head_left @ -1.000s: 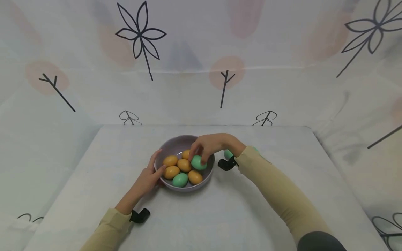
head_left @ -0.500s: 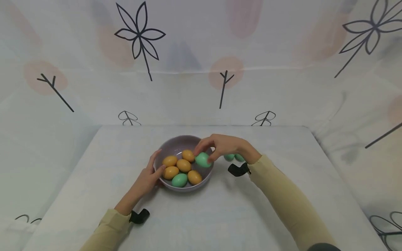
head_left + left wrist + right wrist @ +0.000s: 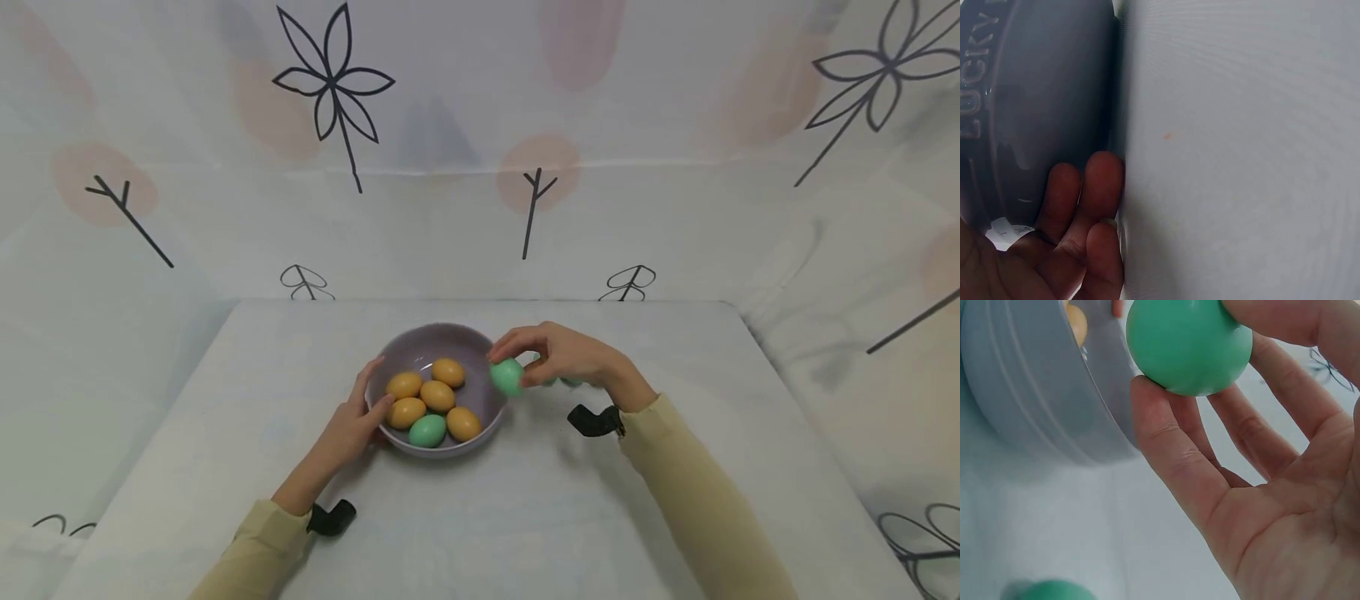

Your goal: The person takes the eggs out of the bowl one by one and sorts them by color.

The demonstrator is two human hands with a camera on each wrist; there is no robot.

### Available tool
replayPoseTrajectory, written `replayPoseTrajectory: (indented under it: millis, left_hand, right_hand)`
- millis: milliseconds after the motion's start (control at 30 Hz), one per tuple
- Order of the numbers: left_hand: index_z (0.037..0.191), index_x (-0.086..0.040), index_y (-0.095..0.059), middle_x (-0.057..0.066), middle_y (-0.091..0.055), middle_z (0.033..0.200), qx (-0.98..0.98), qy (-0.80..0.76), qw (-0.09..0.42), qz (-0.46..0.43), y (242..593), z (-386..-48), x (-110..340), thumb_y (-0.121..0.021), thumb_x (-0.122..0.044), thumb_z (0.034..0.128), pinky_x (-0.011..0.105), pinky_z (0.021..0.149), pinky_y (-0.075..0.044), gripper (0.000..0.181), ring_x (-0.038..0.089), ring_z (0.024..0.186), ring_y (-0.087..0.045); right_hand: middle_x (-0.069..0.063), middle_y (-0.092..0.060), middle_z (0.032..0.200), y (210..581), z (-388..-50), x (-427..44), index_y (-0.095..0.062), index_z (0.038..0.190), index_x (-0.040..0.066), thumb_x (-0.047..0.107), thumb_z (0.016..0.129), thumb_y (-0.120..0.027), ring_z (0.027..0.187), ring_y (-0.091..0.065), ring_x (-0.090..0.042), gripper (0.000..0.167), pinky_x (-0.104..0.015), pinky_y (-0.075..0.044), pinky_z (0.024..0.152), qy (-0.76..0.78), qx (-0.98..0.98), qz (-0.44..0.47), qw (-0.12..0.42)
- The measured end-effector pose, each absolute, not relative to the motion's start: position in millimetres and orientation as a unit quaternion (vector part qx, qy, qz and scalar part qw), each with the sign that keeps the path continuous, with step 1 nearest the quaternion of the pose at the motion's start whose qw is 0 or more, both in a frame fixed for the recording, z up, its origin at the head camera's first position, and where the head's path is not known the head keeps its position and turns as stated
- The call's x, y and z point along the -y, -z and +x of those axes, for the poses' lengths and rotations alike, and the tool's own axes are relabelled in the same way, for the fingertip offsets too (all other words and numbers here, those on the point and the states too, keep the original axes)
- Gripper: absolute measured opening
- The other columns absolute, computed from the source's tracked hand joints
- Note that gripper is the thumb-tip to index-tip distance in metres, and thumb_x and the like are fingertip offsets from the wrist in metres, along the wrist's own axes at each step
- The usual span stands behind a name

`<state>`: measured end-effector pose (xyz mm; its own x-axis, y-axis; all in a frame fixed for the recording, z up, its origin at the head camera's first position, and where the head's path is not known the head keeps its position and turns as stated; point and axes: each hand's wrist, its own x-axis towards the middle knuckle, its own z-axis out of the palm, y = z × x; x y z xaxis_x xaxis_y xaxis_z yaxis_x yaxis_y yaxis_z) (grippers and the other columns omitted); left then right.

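A purple-grey bowl (image 3: pixel 442 337) stands on the table, holding several orange eggs (image 3: pixel 438 396) and one green egg (image 3: pixel 427 431). My left hand (image 3: pixel 351 431) grips its left rim, thumb over the edge; in the left wrist view the fingers (image 3: pixel 1104 187) lie against the bowl's outer side (image 3: pixel 1054 94). Above the right rim, my right hand (image 3: pixel 568 357) pinches another green egg (image 3: pixel 507 377) between thumb and fingers. The right wrist view shows this egg (image 3: pixel 1190 347) held up by the hand (image 3: pixel 1279 506) beside the bowl wall (image 3: pixel 1035 394).
More green eggs (image 3: pixel 572 382) lie on the white table (image 3: pixel 480 525) right of the bowl, partly behind my right hand; one (image 3: pixel 1057 591) shows at the bottom of the right wrist view. A patterned cloth (image 3: pixel 435 233) rises behind the table.
My right hand has lifted the green egg from among the others in the bowl and moved right with it, to above the rim. The left hand keeps its grip on the bowl.
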<state>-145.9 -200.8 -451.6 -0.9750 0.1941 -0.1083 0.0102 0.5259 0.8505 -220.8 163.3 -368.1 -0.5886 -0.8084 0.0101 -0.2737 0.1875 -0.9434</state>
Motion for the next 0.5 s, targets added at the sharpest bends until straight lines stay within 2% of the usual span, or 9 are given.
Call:
replayPoseTrajectory:
  millis: [300, 500]
  left_hand:
    - [0.157, -0.039, -0.012, 0.014, -0.058, 0.074, -0.869, -0.482, 0.098, 0.055, 453.7, -146.5, 200.9, -0.048, -0.047, 0.1034, 0.036, 0.062, -0.048, 0.065, 0.024, 0.062, -0.059]
    - [0.157, -0.039, -0.013, 0.019, -0.063, 0.087, -0.867, -0.485, 0.096, 0.053, 453.9, -147.2, 200.3, -0.049, -0.046, 0.1034, 0.037, 0.062, -0.049, 0.065, 0.024, 0.063, -0.061]
  right_hand:
    - [-0.015, -0.057, 0.134, 370.9, -218.1, -208.1, -0.067, 0.124, 0.0, -0.001, 0.084, -0.073, 0.125, -0.051, -0.026, 0.041, -0.034, -0.051, 0.088, 0.559, -0.723, -0.348, 0.208]
    - [-0.015, -0.056, 0.134, 372.7, -216.3, -245.1, -0.062, 0.13, -0.001, -0.001, 0.086, -0.074, 0.125, -0.051, -0.023, 0.045, -0.032, -0.045, 0.096, 0.563, -0.739, -0.322, 0.181]
